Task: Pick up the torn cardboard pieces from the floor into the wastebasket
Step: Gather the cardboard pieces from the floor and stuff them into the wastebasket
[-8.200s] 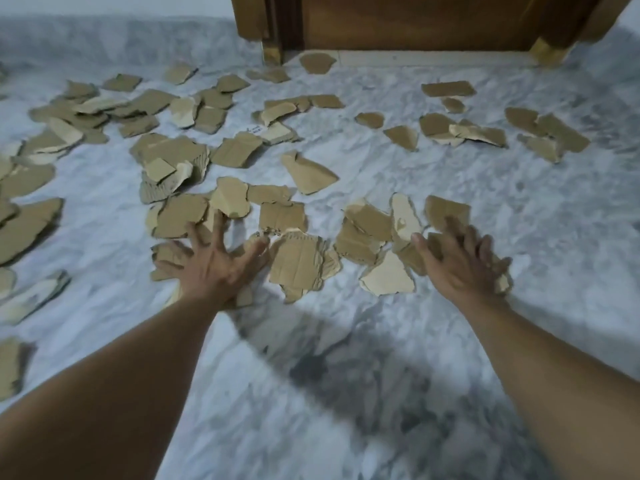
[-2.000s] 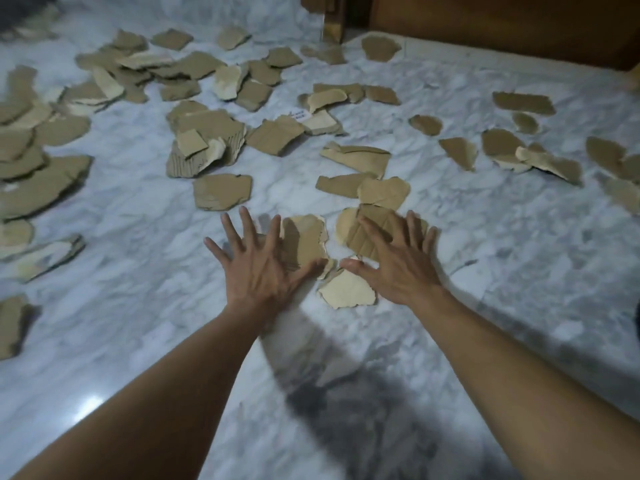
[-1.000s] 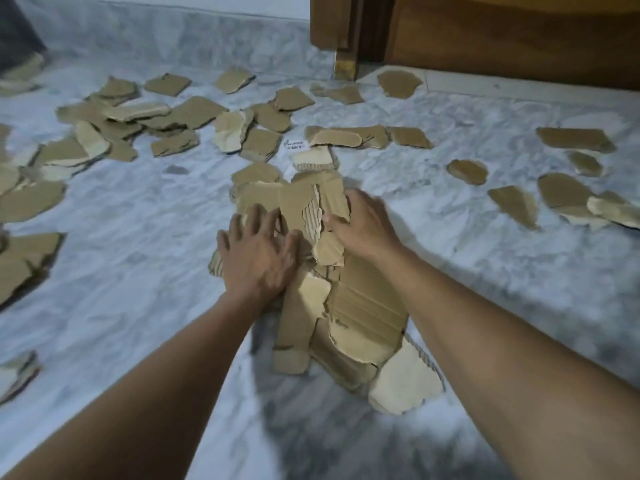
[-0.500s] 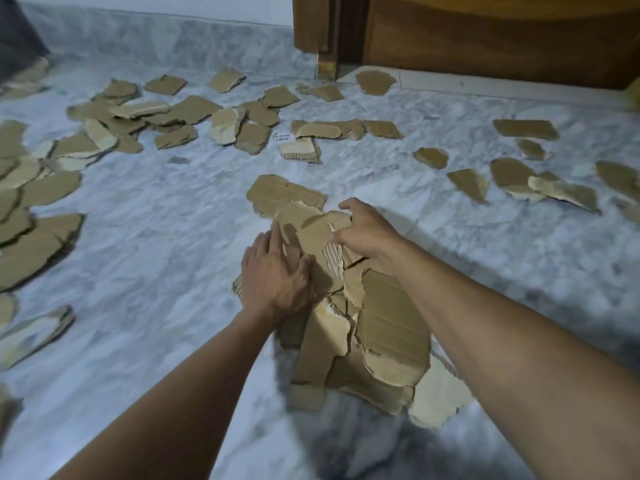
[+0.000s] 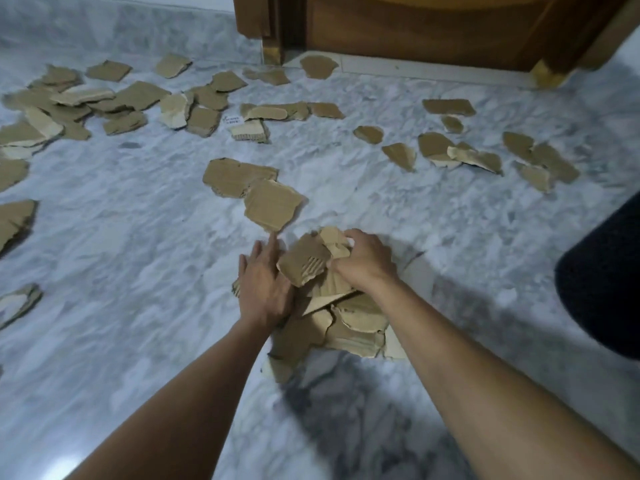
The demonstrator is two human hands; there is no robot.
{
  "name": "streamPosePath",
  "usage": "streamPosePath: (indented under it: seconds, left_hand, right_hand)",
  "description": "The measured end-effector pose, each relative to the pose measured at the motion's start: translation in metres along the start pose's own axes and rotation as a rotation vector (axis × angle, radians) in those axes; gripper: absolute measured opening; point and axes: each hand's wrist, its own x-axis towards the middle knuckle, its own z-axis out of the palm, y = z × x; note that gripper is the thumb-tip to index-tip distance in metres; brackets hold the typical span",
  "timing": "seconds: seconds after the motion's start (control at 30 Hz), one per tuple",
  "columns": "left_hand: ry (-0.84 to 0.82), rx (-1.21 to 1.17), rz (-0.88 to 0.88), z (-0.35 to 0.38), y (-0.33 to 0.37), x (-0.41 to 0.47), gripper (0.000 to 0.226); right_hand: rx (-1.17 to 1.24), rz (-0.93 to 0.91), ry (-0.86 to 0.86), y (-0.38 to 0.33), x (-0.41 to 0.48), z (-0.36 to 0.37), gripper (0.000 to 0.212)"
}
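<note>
Home interior, white-grey marble floor (image 5: 138, 254), marble skirting (image 5: 121, 26), varnished wooden door (image 5: 415, 26) and frame (image 5: 256, 15)

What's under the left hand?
The left hand rests on the cardboard pile, a corrugated edge peeking out beside the palm. The right hand grips its top pieces. Anything else under the palm is hidden.

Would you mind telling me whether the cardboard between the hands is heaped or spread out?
Heaped: the cardboard pieces overlap in one pile between the left hand and right hand.
</note>
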Motion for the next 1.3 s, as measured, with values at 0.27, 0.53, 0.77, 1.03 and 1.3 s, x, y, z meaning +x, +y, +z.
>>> streamPosePath:
  seconds: [0.27,0.53,0.77,1.03,1.3]
  left_hand:
    - [0.069,-0.157,-0.251,-0.009,0.029,-0.010,0.063]
    - [-0.042,0.295,0.062,0.027,0.024,-0.072,0.073]
    - [-0.037,0.404,0.123,0.026,0.026,-0.074,0.069]
    - [-0.049,0.408,0.121,0.024,0.023,-0.081,0.063]
    - [-0.022,0.372,0.118,0.023,0.023,-0.079,0.059]
  right_hand:
    - [0.227,0.409,0.145,0.070,-0.061,0.010,0.085]
    - [0.296,0.238,0.245,0.044,-0.070,0.037,0.098]
    - [0.212,0.305,0.133,0.021,-0.073,0.030,0.049]
    - [0.547,0.280,0.108,0.010,-0.080,0.029,0.056]
    - [0.778,0.233,0.099,0.019,-0.077,0.045,0.044]
